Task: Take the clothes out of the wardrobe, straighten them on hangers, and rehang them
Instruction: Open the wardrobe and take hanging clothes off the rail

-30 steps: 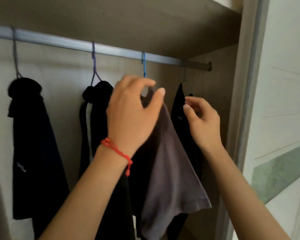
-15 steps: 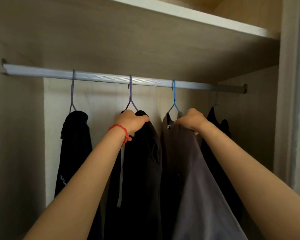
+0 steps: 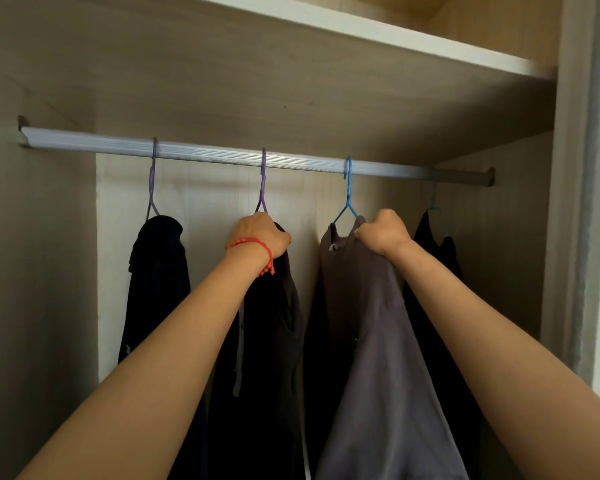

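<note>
Several garments hang from a silver rail (image 3: 222, 155) in the wardrobe. My left hand (image 3: 260, 237), a red bead bracelet at its wrist, grips the top of a black garment (image 3: 271, 341) just under its purple hanger (image 3: 263, 188). My right hand (image 3: 383, 233) grips the shoulder of a grey shirt (image 3: 371, 358) on a blue hanger (image 3: 348, 195). A dark garment (image 3: 160, 271) hangs at the left on another purple hanger (image 3: 152, 181). Behind my right forearm, at the far right, hangs another black garment (image 3: 433, 278).
A shelf (image 3: 361, 32) runs right above the rail. The wardrobe's left wall (image 3: 32, 271) and right frame (image 3: 575, 202) close in the space. Bare rail shows at the left end and between the hangers.
A second ago both hands hovered at the grey shirt's top. Since then my left hand went to the black garment, my right hand closed on the grey shirt's shoulder, and the view rose.
</note>
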`<act>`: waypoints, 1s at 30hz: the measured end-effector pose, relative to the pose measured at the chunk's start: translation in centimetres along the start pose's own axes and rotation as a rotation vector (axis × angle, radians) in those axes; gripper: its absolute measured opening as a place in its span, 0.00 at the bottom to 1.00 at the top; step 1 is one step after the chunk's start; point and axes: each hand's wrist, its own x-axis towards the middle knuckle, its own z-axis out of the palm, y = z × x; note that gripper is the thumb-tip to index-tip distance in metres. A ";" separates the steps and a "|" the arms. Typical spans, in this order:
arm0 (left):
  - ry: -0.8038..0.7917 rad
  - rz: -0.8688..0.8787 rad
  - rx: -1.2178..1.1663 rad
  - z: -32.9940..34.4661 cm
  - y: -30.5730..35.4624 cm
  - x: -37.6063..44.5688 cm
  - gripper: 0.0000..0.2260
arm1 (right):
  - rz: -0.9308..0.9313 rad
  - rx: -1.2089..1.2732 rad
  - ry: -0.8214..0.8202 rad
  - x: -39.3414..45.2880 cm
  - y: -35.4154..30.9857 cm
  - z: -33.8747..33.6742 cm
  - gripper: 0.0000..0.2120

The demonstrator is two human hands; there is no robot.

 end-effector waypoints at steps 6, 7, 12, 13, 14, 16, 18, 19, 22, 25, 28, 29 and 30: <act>0.057 -0.045 -0.205 -1.2 -0.8 0.5 0.15 | -0.051 0.073 0.102 -0.2 -0.7 -1.1 0.21; 0.060 -0.056 -0.252 -1.5 -0.9 0.6 0.16 | -0.064 0.081 0.115 -0.3 -0.7 -1.3 0.21; 0.101 -0.053 -0.460 -2.9 -0.8 1.2 0.16 | -0.132 0.087 0.150 -1.2 0.0 -1.9 0.22; 0.114 -0.039 -0.480 -3.1 -0.7 1.1 0.16 | -0.135 0.088 0.153 -1.5 0.3 -1.9 0.22; 0.124 -0.025 -0.487 -3.3 -0.6 1.0 0.17 | -0.138 0.091 0.155 -1.8 0.6 -2.0 0.20; 0.136 0.005 -0.489 -3.4 -0.7 0.2 0.18 | -0.150 0.099 0.160 -2.7 1.1 -2.1 0.17; 0.142 0.024 -0.511 -3.3 -0.9 -1.2 0.18 | -0.167 0.115 0.173 -3.7 1.8 -2.1 0.15; 0.142 0.032 -0.525 -3.1 -1.1 -2.1 0.18 | -0.172 0.121 0.180 -4.2 2.1 -2.1 0.17; 0.100 0.050 -0.572 -2.4 -1.9 -5.2 0.13 | -0.163 0.137 0.173 -6.6 3.1 -2.2 0.20; -0.006 0.046 -0.686 -1.3 -2.8 -8.6 0.10 | -0.123 0.164 0.138 -9.6 4.2 -1.9 0.18; -0.090 0.022 -0.786 0.0 -4.3 -11.9 0.13 | -0.059 0.211 0.091 -13.1 5.8 -1.4 0.17; -0.107 0.011 -0.811 0.4 -4.8 -12.9 0.13 | -0.035 0.219 0.080 -14.3 6.4 -1.2 0.16; -0.119 -0.002 -0.831 0.8 -5.4 -13.9 0.13 | -0.013 0.226 0.068 -15.5 7.0 -1.0 0.16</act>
